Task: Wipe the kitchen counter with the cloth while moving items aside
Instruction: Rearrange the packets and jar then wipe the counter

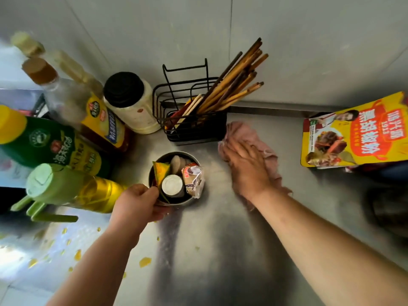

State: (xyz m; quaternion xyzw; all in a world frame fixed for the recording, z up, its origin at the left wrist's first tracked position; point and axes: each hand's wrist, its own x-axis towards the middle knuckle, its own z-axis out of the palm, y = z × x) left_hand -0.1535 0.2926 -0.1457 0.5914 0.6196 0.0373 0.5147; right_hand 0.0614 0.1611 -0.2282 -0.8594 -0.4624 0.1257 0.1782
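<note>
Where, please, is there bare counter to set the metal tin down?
Bare steel counter lies between the pink cloth under the right hand and the yellow box, and nearer, between the forearms. The back-left corner is crowded: bottles, white jar, chopstick rack, beside the tin the left hand grips.

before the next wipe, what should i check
1. Cloth flat under right hand: ok.
2. Left hand gripping cup rim: ok.
3. Packets in cup secure for moving: cannot tell.
4. Cloth clear of rack: not ok, it lies right beside it.
5. Yellow spots on counter wiped: not ok, not yet reached.
6. Box apart from cloth: ok.
</note>
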